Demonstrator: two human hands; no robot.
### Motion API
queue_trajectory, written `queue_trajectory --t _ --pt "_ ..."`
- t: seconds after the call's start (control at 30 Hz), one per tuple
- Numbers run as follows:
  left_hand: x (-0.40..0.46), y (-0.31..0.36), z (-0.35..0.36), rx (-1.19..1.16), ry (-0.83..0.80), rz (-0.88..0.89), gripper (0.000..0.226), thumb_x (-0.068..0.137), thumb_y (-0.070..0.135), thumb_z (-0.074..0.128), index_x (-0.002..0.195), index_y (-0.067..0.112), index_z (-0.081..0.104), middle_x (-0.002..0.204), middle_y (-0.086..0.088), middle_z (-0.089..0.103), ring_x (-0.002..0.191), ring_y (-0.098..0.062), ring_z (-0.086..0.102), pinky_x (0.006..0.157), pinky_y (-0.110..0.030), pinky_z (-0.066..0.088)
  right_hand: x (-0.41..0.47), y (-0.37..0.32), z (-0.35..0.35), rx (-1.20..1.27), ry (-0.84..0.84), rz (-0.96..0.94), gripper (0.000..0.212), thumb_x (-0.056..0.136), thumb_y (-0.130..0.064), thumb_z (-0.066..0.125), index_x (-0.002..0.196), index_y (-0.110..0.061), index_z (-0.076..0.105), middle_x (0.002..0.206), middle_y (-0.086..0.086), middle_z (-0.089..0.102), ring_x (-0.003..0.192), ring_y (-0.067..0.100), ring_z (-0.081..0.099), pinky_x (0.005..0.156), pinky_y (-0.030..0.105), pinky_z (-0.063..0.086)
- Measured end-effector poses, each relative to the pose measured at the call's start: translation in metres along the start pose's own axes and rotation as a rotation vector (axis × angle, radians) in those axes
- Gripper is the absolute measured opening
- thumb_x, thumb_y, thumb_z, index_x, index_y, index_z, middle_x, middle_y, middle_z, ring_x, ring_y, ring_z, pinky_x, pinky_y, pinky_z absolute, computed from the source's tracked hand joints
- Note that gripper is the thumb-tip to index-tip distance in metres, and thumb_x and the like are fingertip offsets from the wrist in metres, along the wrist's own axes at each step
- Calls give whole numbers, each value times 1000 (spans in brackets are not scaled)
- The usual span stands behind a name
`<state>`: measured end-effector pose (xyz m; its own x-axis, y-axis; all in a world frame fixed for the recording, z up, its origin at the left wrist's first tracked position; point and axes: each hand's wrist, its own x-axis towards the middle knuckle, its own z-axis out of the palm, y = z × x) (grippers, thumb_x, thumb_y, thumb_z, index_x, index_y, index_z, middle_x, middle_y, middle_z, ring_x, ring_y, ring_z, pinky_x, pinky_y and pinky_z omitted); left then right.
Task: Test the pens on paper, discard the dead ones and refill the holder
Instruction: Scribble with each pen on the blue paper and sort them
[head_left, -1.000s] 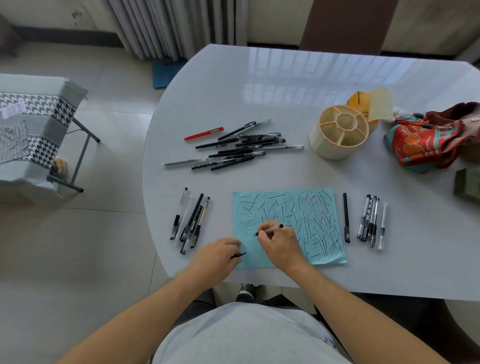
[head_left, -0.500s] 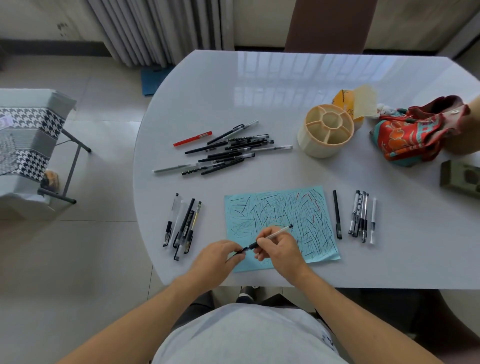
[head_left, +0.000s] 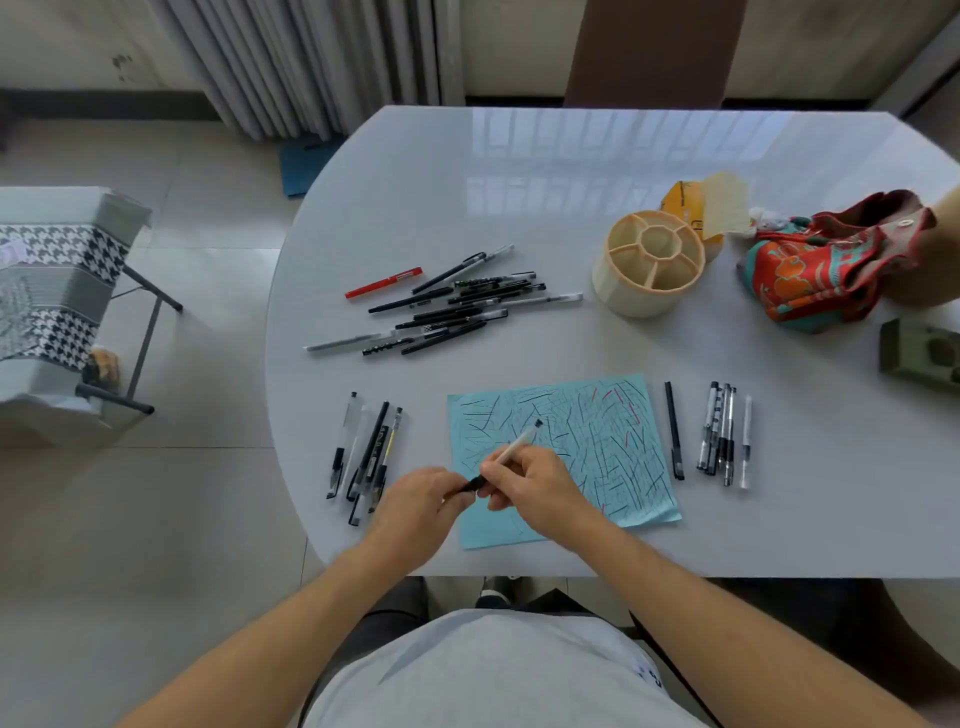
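Observation:
My right hand (head_left: 537, 486) grips a clear-barrelled pen (head_left: 514, 447) just above the scribbled blue paper (head_left: 597, 447), its far end pointing away and to the right. My left hand (head_left: 418, 499) pinches the black cap (head_left: 475, 484) at the pen's near end. A cream round holder (head_left: 649, 262) with empty compartments stands at the back right. A loose pile of pens (head_left: 457, 306) lies behind the paper. A small group of pens (head_left: 369, 452) lies left of the paper. Right of it lie a single black pen (head_left: 674, 431) and another group of pens (head_left: 722, 434).
A patterned red and teal cloth bag (head_left: 831, 270) and a yellow packet (head_left: 685, 200) sit by the holder. A dark green block (head_left: 919, 353) lies at the right edge. A houndstooth-covered chair (head_left: 52, 270) stands on the floor to the left.
My right hand lifted the pen off the paper where it was writing. Both hands came together, and the cap in my left hand now meets the pen's near end.

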<state>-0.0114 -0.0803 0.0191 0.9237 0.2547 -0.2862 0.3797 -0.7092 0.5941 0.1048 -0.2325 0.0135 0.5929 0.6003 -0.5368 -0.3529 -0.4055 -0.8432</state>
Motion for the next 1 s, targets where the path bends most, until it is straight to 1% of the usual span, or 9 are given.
queue_trajectory --t 0.07,0.13,0.2,0.3,0.4,0.53,0.73,0.87,1.0 --pt "3 -9 -14 -56 84 -90 13 95 35 61 93 27 72 83 9 57 75 -9 53 65 -31 44 20 -15 4 -45 -48 5 21 96 -34 69 101 -13 71 91 7 77 70 14 69 74 33 63" --pt "5 -22 -28 -75 153 -202 15 95 34 61 88 26 71 81 8 55 74 -10 52 64 -28 40 46 -31 5 -72 18 -15 27 97 -43 65 104 -17 71 96 3 76 70 12 68 75 35 62" --pt "2 -41 -40 -88 195 -320 21 96 33 60 78 24 66 76 6 55 74 -14 53 63 -28 39 76 -47 2 -201 180 -74 26 97 -40 63 107 -17 71 98 -2 74 78 12 68 78 34 59" --pt "-7 -71 -53 -105 206 -454 24 96 30 58 76 20 65 76 2 61 73 -21 59 63 -33 49 121 -68 -8 -544 328 -209 22 96 -24 61 112 -15 72 107 -1 73 97 18 66 91 32 53" --pt "-14 -95 -58 -31 197 -523 15 96 30 59 94 18 67 89 0 64 82 -22 60 72 -35 51 156 -80 -9 -853 277 -304 30 94 -13 56 120 -15 70 124 4 68 111 24 63 93 32 49" --pt "-17 -109 -57 -3 155 -552 21 97 32 58 113 19 64 94 1 61 82 -19 57 72 -33 49 189 -83 -1 -1132 166 -368 40 92 -5 51 126 -17 67 128 3 62 119 26 57 94 37 49" --pt "-10 -110 -51 15 117 -555 19 96 35 60 111 26 54 87 6 56 78 -18 57 62 -33 45 203 -78 6 -1327 141 -368 35 91 -6 52 122 -15 66 121 7 58 99 34 64 76 38 52" --pt "-9 -111 -48 57 128 -507 23 95 37 61 114 26 53 85 9 50 74 -15 53 58 -30 39 183 -74 -1 -1171 145 -320 31 87 -13 61 117 -17 65 114 3 59 92 27 63 80 38 53" --pt "-3 -96 -46 8 215 -407 17 93 37 62 108 29 56 79 14 48 69 -5 49 58 -26 36 128 -58 -8 -509 323 -200 10 81 -15 67 87 -21 63 84 -3 64 73 16 64 63 22 50"
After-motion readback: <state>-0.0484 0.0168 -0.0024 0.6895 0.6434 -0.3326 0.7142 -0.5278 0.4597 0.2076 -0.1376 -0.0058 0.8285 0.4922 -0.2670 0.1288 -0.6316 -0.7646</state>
